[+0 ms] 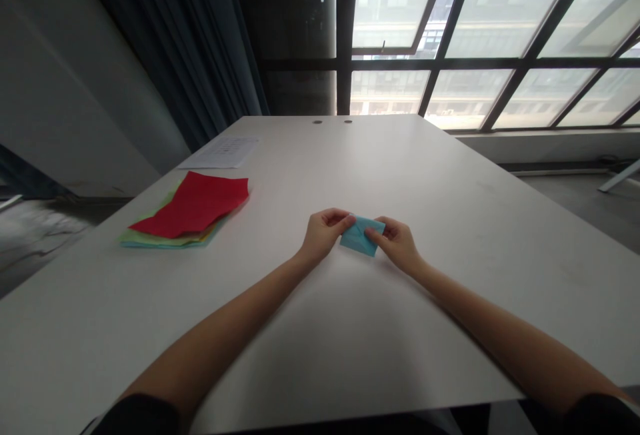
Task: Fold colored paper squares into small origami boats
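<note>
Centrally, the blue paper (358,243) is held between both hands over the near half of the bench (430,175), folded to a small, roughly four-sided packet. Its upper left corner is pinched by the left hand (321,235), thumb on the face; its right side is gripped by the right hand (401,243), with that thumb laid further in across the face. Neither of the hands is spread; both are closed on the paper. Opposed grips are presumably used so that the layers are pressed together and the packet is steadied from both sides. The face is tilted toward the wearer, probably so that the creases can be seen. Whether the lower edge is touching the bench cannot be told.

To the left, the red sheet (200,203) is laid askew on the stack (163,243), within likely reach but well apart from the work. Beyond it, the printed page (223,153) is laid flat, perhaps for reference.
</note>
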`<state>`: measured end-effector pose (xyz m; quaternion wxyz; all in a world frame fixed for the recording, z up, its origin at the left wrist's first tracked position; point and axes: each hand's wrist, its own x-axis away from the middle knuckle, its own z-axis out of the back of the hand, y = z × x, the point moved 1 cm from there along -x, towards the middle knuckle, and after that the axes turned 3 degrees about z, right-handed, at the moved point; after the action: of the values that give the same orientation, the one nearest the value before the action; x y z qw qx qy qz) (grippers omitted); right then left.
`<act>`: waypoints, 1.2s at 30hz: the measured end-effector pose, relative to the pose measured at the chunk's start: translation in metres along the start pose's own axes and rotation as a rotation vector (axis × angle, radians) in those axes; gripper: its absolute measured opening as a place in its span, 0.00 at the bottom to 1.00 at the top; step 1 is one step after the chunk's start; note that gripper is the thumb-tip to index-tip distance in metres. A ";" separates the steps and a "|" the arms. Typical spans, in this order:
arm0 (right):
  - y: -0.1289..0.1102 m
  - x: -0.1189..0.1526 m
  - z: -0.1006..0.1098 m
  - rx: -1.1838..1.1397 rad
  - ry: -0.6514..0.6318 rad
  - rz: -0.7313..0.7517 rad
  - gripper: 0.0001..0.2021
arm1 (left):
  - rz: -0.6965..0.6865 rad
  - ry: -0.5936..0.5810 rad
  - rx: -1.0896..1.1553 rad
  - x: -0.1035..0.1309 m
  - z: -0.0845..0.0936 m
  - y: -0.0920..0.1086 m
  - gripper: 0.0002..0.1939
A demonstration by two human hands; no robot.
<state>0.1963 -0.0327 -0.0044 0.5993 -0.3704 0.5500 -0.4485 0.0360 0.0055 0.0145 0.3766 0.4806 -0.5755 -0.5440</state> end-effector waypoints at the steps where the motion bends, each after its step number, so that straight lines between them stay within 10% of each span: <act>1: -0.001 0.000 0.000 0.000 0.001 0.001 0.11 | -0.006 -0.003 -0.013 0.000 0.000 0.000 0.13; 9: -0.008 0.000 -0.003 -0.086 -0.014 -0.033 0.13 | -0.028 -0.005 -0.058 0.001 -0.002 0.002 0.12; 14: -0.004 0.000 -0.007 -0.265 -0.139 -0.195 0.35 | -0.048 0.078 -0.055 0.001 -0.001 0.004 0.13; 29: 0.002 -0.001 -0.007 -0.249 -0.213 -0.280 0.15 | 0.072 0.030 0.003 -0.001 0.001 -0.001 0.16; 36: 0.005 -0.006 -0.003 -0.295 0.028 -0.229 0.16 | 0.189 -0.024 0.020 0.003 -0.002 -0.010 0.18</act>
<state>0.1942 -0.0251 -0.0078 0.4757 -0.5083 0.5724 -0.4332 0.0383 0.0031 0.0049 0.4145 0.4213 -0.6280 -0.5062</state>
